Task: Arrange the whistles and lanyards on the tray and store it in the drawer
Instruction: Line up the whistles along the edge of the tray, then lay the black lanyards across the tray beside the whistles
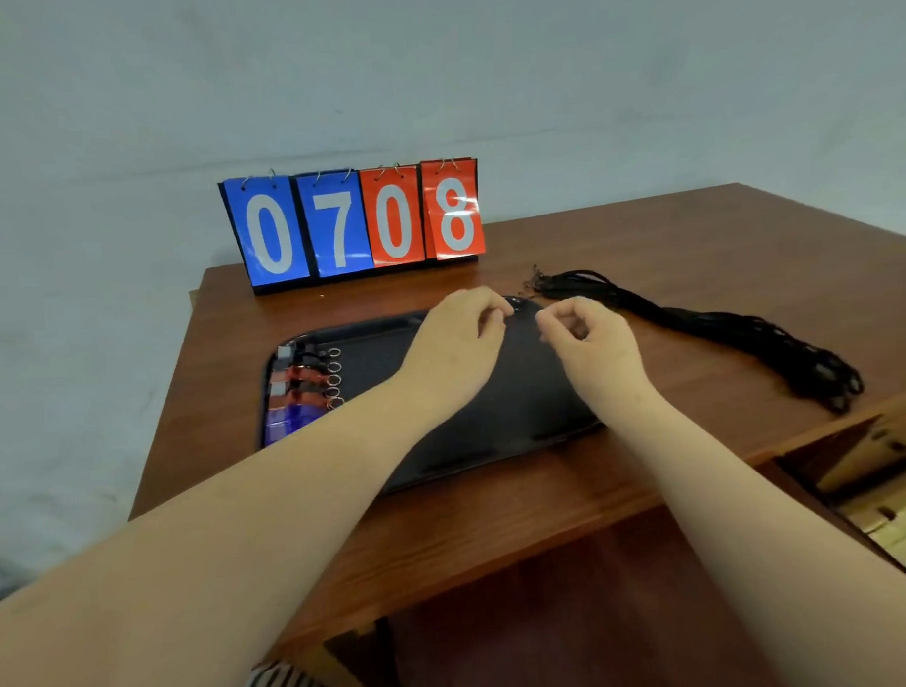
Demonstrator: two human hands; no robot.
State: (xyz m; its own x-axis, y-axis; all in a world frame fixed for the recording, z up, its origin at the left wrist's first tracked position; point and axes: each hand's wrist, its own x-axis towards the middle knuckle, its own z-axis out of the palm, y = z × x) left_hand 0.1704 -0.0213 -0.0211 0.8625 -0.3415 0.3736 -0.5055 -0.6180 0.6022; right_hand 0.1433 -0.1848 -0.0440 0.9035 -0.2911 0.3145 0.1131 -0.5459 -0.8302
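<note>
A black tray (495, 434) lies on the wooden table. Several whistles (308, 384), black, red and blue with metal rings, lie in a row at its left end. A bundle of black lanyards (722, 328) lies on the table to the right of the tray. My left hand (456, 338) and my right hand (589, 338) hover close together over the tray's far right corner. The fingers of both are curled and the thumbs meet the fingertips. Whether they pinch a thin cord against the dark tray I cannot tell. A small dark object (516, 304) shows between the hands.
A flip scoreboard (354, 223) reading 0708 stands at the back of the table (642, 244), against the wall. At the lower right, below the table's edge, a pale wooden drawer (876, 462) stands open.
</note>
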